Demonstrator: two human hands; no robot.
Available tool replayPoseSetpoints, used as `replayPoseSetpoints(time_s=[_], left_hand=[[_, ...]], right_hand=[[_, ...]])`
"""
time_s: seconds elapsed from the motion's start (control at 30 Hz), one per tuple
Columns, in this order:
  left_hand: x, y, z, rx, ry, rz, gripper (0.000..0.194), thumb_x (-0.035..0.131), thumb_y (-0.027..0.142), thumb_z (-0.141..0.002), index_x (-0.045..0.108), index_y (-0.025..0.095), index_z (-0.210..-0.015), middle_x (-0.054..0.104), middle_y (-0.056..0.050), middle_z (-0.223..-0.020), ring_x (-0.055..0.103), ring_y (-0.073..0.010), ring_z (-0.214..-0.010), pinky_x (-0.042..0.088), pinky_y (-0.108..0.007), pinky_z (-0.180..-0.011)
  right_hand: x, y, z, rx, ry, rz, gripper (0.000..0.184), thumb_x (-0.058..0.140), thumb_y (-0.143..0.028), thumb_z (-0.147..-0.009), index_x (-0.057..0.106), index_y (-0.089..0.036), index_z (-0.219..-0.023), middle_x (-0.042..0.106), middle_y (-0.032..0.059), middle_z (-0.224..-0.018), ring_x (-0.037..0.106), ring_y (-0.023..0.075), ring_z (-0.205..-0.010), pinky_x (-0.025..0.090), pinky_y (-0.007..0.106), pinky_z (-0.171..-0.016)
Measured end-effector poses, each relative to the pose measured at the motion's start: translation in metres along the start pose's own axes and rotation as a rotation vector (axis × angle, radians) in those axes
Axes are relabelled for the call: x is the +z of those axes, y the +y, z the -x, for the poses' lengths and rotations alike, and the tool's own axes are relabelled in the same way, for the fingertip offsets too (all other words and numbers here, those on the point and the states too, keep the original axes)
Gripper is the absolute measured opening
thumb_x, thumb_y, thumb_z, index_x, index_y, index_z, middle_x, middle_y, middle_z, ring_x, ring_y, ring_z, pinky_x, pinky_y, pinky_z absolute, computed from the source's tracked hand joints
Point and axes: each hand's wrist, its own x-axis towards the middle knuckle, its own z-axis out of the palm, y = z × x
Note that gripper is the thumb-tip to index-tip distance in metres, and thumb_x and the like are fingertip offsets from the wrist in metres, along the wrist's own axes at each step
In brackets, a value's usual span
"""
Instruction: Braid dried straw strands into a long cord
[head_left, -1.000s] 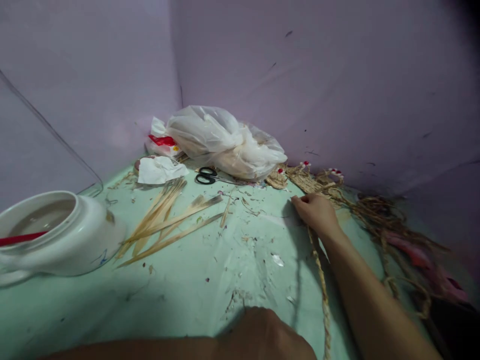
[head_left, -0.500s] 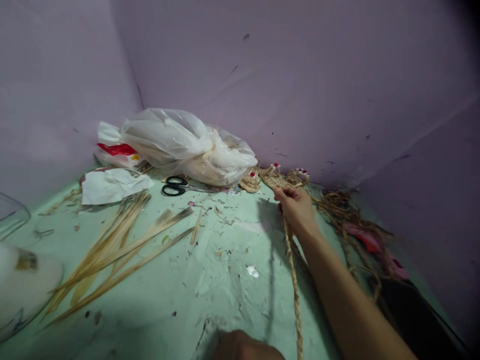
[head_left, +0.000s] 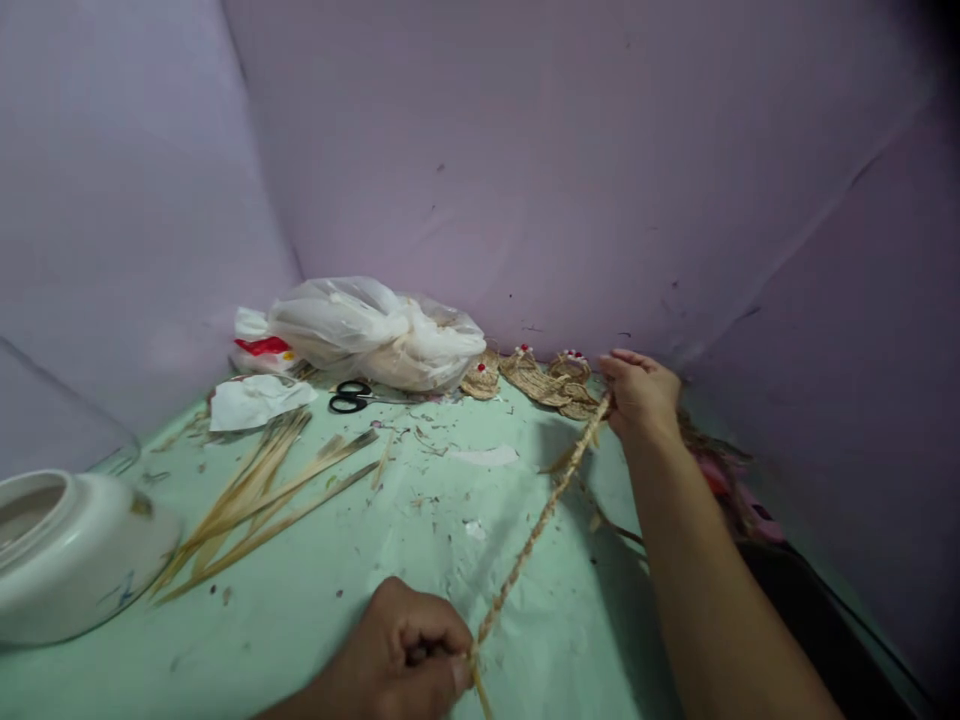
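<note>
A braided straw cord (head_left: 541, 523) runs taut on a slant between my two hands. Its lower end is pinched between the thumb and finger of my left hand (head_left: 409, 650), near the front. My right hand (head_left: 641, 392) is closed round the upper end, farther off and to the right, close to the back wall. A thin strand hangs below my left fingers. Loose darker strands lie on the green surface under my right wrist. Small woven straw pieces with red and white beads (head_left: 534, 380) rest along the wall, left of my right hand.
Black-handled scissors (head_left: 350, 397) lie before a knotted plastic bag (head_left: 375, 335). Flat dry straw strips (head_left: 255, 510) spread at left, beside a white ceramic pot (head_left: 90, 560) and crumpled white paper (head_left: 259, 400). A dark object (head_left: 817, 620) sits at right, under my forearm. Scraps dot the surface.
My left hand has come up into view, pinching the cord's lower end. My right hand has moved right, and the cord now slants between both hands. The camera view has shifted.
</note>
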Motion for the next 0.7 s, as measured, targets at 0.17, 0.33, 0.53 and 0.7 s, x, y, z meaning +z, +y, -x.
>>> replayPoseSetpoints(time_s=[0.17, 0.33, 0.53, 0.7], left_hand=[[-0.013, 0.007, -0.009, 0.08, -0.002, -0.035, 0.024, 0.055, 0.035, -0.064, 0.057, 0.012, -0.056, 0.036, 0.002, -0.047, 0.029, -0.0066, -0.047, 0.02, -0.021, -0.045], [-0.027, -0.001, -0.017, -0.025, 0.244, 0.401, 0.025, 0.064, 0.036, -0.054, 0.054, 0.013, -0.053, 0.032, 0.005, -0.038, 0.022, -0.0037, -0.036, 0.014, -0.019, -0.038], [-0.024, 0.001, -0.019, -0.024, 0.317, 0.586, 0.027, 0.067, 0.034, -0.056, 0.05, 0.013, -0.051, 0.029, 0.007, -0.037, 0.02, -0.002, -0.033, 0.013, -0.017, -0.036], [-0.028, -0.003, -0.019, -0.052, 0.361, 0.622, 0.031, 0.067, 0.039, -0.054, 0.05, 0.014, -0.05, 0.023, 0.007, -0.038, 0.019, -0.0022, -0.034, 0.013, -0.018, -0.037]], right_hand=[[-0.011, 0.011, -0.023, -0.009, 0.02, 0.089, 0.015, 0.053, -0.025, -0.064, 0.054, -0.014, -0.073, 0.039, -0.0058, -0.048, 0.035, 0.0075, -0.041, 0.029, 0.02, -0.038], [-0.031, 0.003, -0.007, 0.044, -0.546, 0.179, 0.025, 0.064, -0.037, -0.057, 0.057, -0.013, -0.062, 0.044, -0.0057, -0.044, 0.029, 0.0045, -0.038, 0.018, 0.019, -0.036], [-0.039, -0.006, 0.007, 0.255, -1.141, 0.07, 0.032, 0.069, -0.019, -0.052, 0.06, -0.014, -0.082, 0.059, -0.0027, -0.064, 0.038, 0.0023, -0.044, 0.029, 0.015, -0.042], [-0.031, 0.007, 0.004, 0.474, -0.817, -0.084, 0.023, 0.059, 0.002, -0.048, 0.054, -0.012, -0.064, 0.05, -0.0065, -0.046, 0.042, 0.0047, -0.04, 0.034, 0.015, -0.039]])
